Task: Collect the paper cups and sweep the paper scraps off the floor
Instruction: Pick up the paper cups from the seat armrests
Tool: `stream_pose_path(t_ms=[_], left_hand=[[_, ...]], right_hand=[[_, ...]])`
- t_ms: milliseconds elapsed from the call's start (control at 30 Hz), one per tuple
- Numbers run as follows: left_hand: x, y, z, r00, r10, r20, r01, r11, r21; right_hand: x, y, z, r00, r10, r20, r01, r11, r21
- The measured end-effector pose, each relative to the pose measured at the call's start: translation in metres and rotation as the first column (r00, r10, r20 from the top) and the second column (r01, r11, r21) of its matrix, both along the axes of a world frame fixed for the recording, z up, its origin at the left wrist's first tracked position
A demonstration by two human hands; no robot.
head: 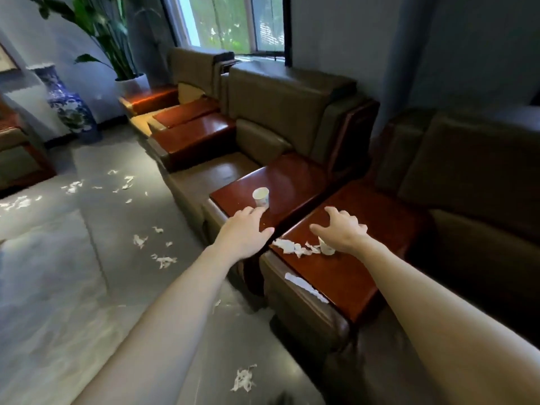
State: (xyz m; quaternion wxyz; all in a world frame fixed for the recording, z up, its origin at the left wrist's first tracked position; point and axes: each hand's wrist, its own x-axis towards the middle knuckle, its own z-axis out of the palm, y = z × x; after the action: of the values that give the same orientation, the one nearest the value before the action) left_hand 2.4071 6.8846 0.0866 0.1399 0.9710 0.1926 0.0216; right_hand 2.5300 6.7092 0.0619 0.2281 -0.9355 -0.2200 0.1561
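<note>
Two sets of fingers reach out over the near armrest (336,273), a glossy red-brown wooden top, and neither holds anything. Your left fingers (258,211) lie straight and close together, thumb apart to the right, with the index tip at the foot of the far cup (261,197); whether it touches the cup you cannot tell. Your right fingers (333,210) are spread and arched like a claw over the back part of the near armrest. Your left hand (245,229) hovers past the near armrest's left edge; your right hand (343,229) is above its middle. The far cup stands upright on the far armrest (292,182), the twin wooden top just left of the near armrest, long axis vertical and mouth pointing up. The near cup (326,247) sits on the near armrest under the heel of your right hand, base on the wood, leaning slightly, its mouth hidden by the hand. Torn white scraps (295,247) trail from it to the near armrest's left edge. More floor scraps (140,240) dot the grey floor (73,273) left of the near armrest.
</note>
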Motion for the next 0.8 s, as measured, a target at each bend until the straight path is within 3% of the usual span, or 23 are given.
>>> stream_pose_path(t_ms=[200, 367, 500, 700, 800], left_hand=[[0.059, 0.052, -0.066, 0.964, -0.217, -0.152, 0.195, 0.969, -0.149], [0.086, 0.051, -0.148, 0.952, -0.286, -0.111, 0.24, 0.92, -0.31], [0.092, 0.043, -0.225, 0.96, -0.269, -0.081, 0.224, 0.907, -0.357], [0.096, 0.031, -0.311, 0.93, -0.312, -0.192, 0.221, 0.895, -0.387], [0.102, 0.028, -0.33, 0.932, -0.327, -0.154, 0.254, 0.896, -0.364]], right_hand=[[0.001, 0.024, -0.066, 0.969, -0.199, -0.147, 0.191, 0.979, -0.067], [0.011, 0.038, -0.126, 0.923, -0.268, -0.276, 0.226, 0.958, -0.176], [0.033, 0.051, -0.17, 0.911, -0.297, -0.285, 0.247, 0.948, -0.198], [0.053, 0.051, -0.209, 0.882, -0.382, -0.275, 0.366, 0.924, -0.112], [0.057, 0.047, -0.217, 0.858, -0.449, -0.249, 0.464, 0.886, 0.001]])
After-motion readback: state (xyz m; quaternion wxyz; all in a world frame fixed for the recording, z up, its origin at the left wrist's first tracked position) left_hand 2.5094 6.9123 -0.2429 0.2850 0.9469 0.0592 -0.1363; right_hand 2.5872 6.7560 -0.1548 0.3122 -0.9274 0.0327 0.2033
